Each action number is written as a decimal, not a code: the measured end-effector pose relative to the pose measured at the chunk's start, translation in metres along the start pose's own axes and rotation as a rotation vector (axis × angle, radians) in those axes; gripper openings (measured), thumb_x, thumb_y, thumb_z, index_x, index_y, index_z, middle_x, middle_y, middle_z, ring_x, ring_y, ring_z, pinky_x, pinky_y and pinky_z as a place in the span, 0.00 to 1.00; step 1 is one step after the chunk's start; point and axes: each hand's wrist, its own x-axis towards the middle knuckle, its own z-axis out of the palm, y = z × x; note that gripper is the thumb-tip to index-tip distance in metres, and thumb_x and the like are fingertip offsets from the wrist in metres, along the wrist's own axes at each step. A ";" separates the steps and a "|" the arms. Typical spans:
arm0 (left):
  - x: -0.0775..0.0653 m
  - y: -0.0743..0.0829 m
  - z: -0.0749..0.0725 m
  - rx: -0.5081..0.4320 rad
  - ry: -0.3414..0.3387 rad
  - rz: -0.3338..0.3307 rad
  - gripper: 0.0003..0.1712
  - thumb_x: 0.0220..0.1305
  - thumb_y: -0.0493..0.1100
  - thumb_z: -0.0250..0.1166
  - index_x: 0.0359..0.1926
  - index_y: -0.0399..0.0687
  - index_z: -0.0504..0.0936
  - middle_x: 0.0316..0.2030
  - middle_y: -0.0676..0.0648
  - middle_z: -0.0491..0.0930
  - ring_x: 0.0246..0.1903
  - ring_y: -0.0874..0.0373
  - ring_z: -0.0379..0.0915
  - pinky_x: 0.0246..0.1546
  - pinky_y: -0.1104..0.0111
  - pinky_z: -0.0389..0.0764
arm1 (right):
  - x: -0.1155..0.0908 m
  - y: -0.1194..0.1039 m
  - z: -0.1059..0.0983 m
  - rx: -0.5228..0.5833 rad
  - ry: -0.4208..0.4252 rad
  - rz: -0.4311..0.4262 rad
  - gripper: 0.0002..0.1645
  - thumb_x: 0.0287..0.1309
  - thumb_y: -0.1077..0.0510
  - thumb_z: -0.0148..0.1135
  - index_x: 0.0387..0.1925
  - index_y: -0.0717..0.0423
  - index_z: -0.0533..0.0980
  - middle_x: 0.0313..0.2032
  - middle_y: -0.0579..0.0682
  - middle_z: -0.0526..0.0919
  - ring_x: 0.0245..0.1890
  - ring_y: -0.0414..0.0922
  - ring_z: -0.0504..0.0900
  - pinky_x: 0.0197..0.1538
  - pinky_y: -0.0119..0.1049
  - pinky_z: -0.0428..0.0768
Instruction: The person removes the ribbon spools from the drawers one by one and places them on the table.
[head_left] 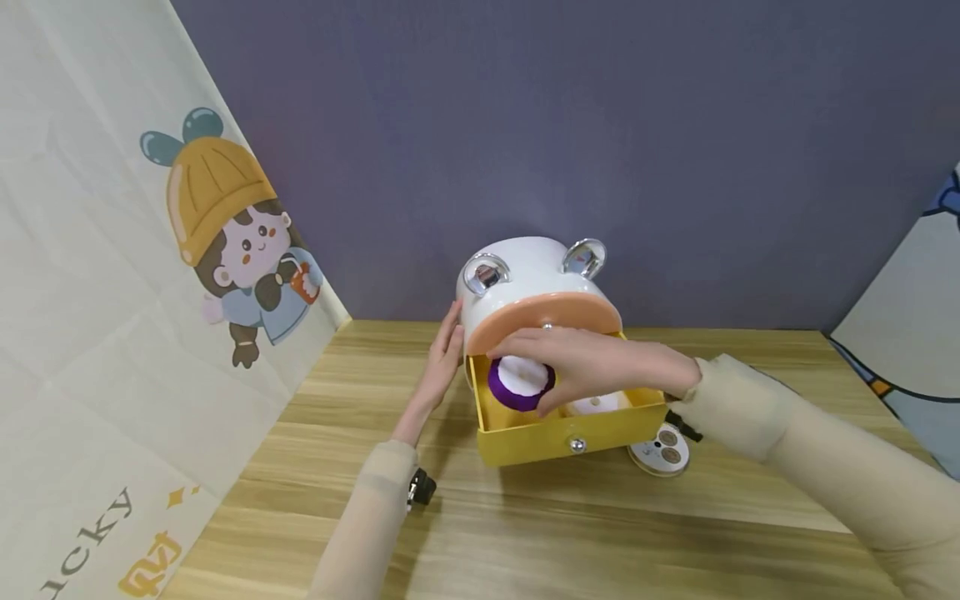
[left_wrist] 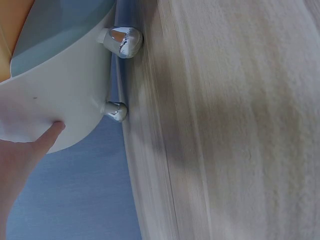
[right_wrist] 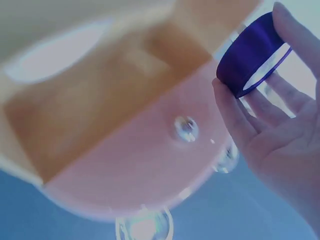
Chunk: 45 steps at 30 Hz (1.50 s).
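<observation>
A white rounded cabinet (head_left: 517,250) with silver ears and a peach upper front stands on the table, its yellow drawer (head_left: 528,443) pulled out. My right hand (head_left: 592,362) grips a round purple-sided thing with a white face (head_left: 523,377), like a spool of ribbon, over the drawer's left part. In the right wrist view, thumb and fingers hold its purple side (right_wrist: 250,55). Another white disc (head_left: 597,403) lies in the drawer's right part, partly hidden by my hand. Fairly straight, the fingers of my left hand (head_left: 438,367) rest against the cabinet's left side.
Right of the drawer, a round white disc with brown circles (head_left: 660,452) lies on the wooden table (head_left: 525,533). A dark grey wall (head_left: 525,125) rises behind the cabinet. Silver feet (left_wrist: 125,42) hold the cabinet up. A printed cloth (head_left: 90,275) hangs at the left.
</observation>
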 end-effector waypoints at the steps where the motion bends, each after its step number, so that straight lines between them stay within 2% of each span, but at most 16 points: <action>1: 0.000 0.000 0.000 -0.002 -0.002 0.001 0.29 0.79 0.54 0.44 0.77 0.71 0.54 0.80 0.56 0.44 0.76 0.43 0.50 0.66 0.42 0.71 | -0.004 -0.001 -0.003 0.007 0.014 0.001 0.49 0.42 0.55 0.81 0.67 0.56 0.68 0.66 0.48 0.75 0.66 0.47 0.73 0.68 0.47 0.76; 5: -0.001 0.000 0.001 0.006 -0.006 0.000 0.29 0.80 0.50 0.42 0.78 0.67 0.52 0.80 0.53 0.42 0.76 0.41 0.50 0.66 0.41 0.70 | -0.021 -0.003 -0.016 0.019 0.077 0.013 0.50 0.41 0.54 0.82 0.67 0.56 0.69 0.66 0.48 0.75 0.67 0.48 0.72 0.69 0.49 0.74; 12: -0.006 0.013 0.001 0.001 -0.031 -0.014 0.30 0.80 0.44 0.40 0.79 0.57 0.49 0.80 0.47 0.38 0.78 0.41 0.42 0.70 0.42 0.65 | -0.063 0.009 -0.030 -0.005 0.184 0.103 0.49 0.44 0.57 0.80 0.69 0.52 0.68 0.68 0.51 0.73 0.65 0.53 0.74 0.61 0.51 0.81; 15: -0.005 0.011 0.000 0.005 -0.024 -0.009 0.30 0.80 0.45 0.40 0.79 0.58 0.50 0.80 0.48 0.39 0.78 0.43 0.41 0.73 0.43 0.61 | -0.083 0.019 -0.031 -0.043 0.250 0.126 0.49 0.42 0.57 0.81 0.67 0.55 0.70 0.63 0.54 0.77 0.58 0.53 0.79 0.56 0.52 0.84; 17: -0.001 0.003 0.000 0.012 -0.006 -0.001 0.29 0.80 0.45 0.40 0.79 0.61 0.50 0.80 0.50 0.40 0.79 0.44 0.41 0.74 0.42 0.59 | -0.096 0.026 -0.030 -0.065 0.292 0.154 0.49 0.39 0.56 0.83 0.65 0.56 0.71 0.60 0.54 0.80 0.55 0.50 0.81 0.52 0.50 0.86; 22: 0.001 -0.003 -0.002 0.030 0.024 0.019 0.28 0.80 0.51 0.42 0.77 0.70 0.52 0.80 0.54 0.44 0.78 0.45 0.45 0.71 0.40 0.64 | -0.132 0.045 -0.023 -0.124 0.371 0.229 0.52 0.34 0.55 0.85 0.65 0.55 0.71 0.57 0.53 0.81 0.51 0.48 0.82 0.45 0.41 0.89; 26: 0.001 -0.003 -0.004 0.023 0.017 0.022 0.29 0.79 0.56 0.43 0.76 0.74 0.53 0.80 0.56 0.44 0.78 0.45 0.47 0.68 0.41 0.68 | -0.160 0.058 -0.013 -0.149 0.405 0.286 0.54 0.33 0.54 0.85 0.66 0.52 0.70 0.58 0.53 0.80 0.52 0.32 0.78 0.41 0.26 0.87; 29: 0.000 -0.002 -0.004 0.004 0.008 0.010 0.29 0.78 0.59 0.44 0.76 0.74 0.53 0.80 0.57 0.44 0.77 0.43 0.49 0.66 0.41 0.71 | -0.177 0.067 0.000 -0.147 0.422 0.312 0.55 0.32 0.54 0.85 0.67 0.52 0.70 0.57 0.53 0.80 0.52 0.15 0.67 0.39 0.20 0.84; 31: -0.001 -0.002 -0.004 -0.013 0.001 0.002 0.30 0.78 0.59 0.44 0.77 0.73 0.53 0.80 0.57 0.43 0.76 0.41 0.51 0.65 0.41 0.72 | -0.188 0.074 0.010 -0.126 0.426 0.334 0.56 0.32 0.54 0.85 0.67 0.53 0.69 0.57 0.56 0.80 0.52 0.10 0.61 0.38 0.18 0.84; 34: -0.001 -0.001 -0.004 -0.021 -0.003 0.002 0.30 0.78 0.58 0.44 0.77 0.72 0.53 0.80 0.55 0.42 0.76 0.40 0.51 0.65 0.41 0.72 | -0.203 0.085 0.026 -0.041 0.423 0.370 0.54 0.33 0.56 0.84 0.67 0.55 0.69 0.57 0.60 0.79 0.53 0.08 0.59 0.37 0.19 0.84; 35: -0.001 -0.002 -0.004 -0.024 -0.004 0.003 0.30 0.78 0.58 0.44 0.77 0.72 0.53 0.80 0.54 0.42 0.76 0.40 0.51 0.65 0.41 0.72 | -0.208 0.089 0.032 -0.012 0.422 0.377 0.54 0.33 0.57 0.84 0.66 0.56 0.69 0.57 0.57 0.78 0.52 0.09 0.60 0.37 0.20 0.84; 37: -0.002 0.003 -0.003 -0.024 -0.010 0.002 0.30 0.79 0.56 0.43 0.77 0.70 0.52 0.80 0.51 0.41 0.76 0.40 0.50 0.65 0.41 0.72 | -0.216 0.098 0.045 0.034 0.423 0.388 0.53 0.33 0.59 0.84 0.66 0.56 0.69 0.59 0.41 0.76 0.51 0.10 0.61 0.36 0.22 0.85; 41: -0.001 0.002 -0.002 -0.021 -0.010 0.002 0.30 0.79 0.56 0.43 0.77 0.69 0.52 0.80 0.51 0.41 0.76 0.40 0.49 0.65 0.41 0.71 | -0.228 0.112 0.070 0.100 0.402 0.401 0.53 0.33 0.60 0.84 0.65 0.58 0.69 0.59 0.47 0.76 0.50 0.11 0.61 0.34 0.37 0.89; 42: -0.001 0.002 -0.001 -0.021 -0.013 -0.001 0.30 0.79 0.55 0.43 0.78 0.68 0.52 0.80 0.51 0.40 0.76 0.40 0.49 0.65 0.41 0.71 | -0.231 0.114 0.075 0.106 0.392 0.401 0.53 0.33 0.60 0.84 0.65 0.58 0.69 0.59 0.51 0.77 0.51 0.11 0.60 0.34 0.40 0.89; 44: 0.000 -0.001 0.000 -0.021 -0.012 -0.011 0.29 0.79 0.55 0.43 0.77 0.70 0.52 0.80 0.54 0.41 0.76 0.41 0.49 0.65 0.42 0.71 | -0.234 0.118 0.086 0.119 0.362 0.413 0.52 0.34 0.59 0.83 0.64 0.62 0.69 0.54 0.70 0.77 0.51 0.12 0.59 0.34 0.43 0.89; 45: -0.001 0.001 0.000 -0.025 -0.016 -0.020 0.29 0.80 0.53 0.42 0.78 0.69 0.51 0.80 0.54 0.41 0.76 0.41 0.49 0.66 0.42 0.71 | -0.235 0.120 0.091 0.117 0.354 0.413 0.51 0.34 0.58 0.83 0.63 0.63 0.70 0.54 0.69 0.77 0.51 0.12 0.61 0.34 0.41 0.89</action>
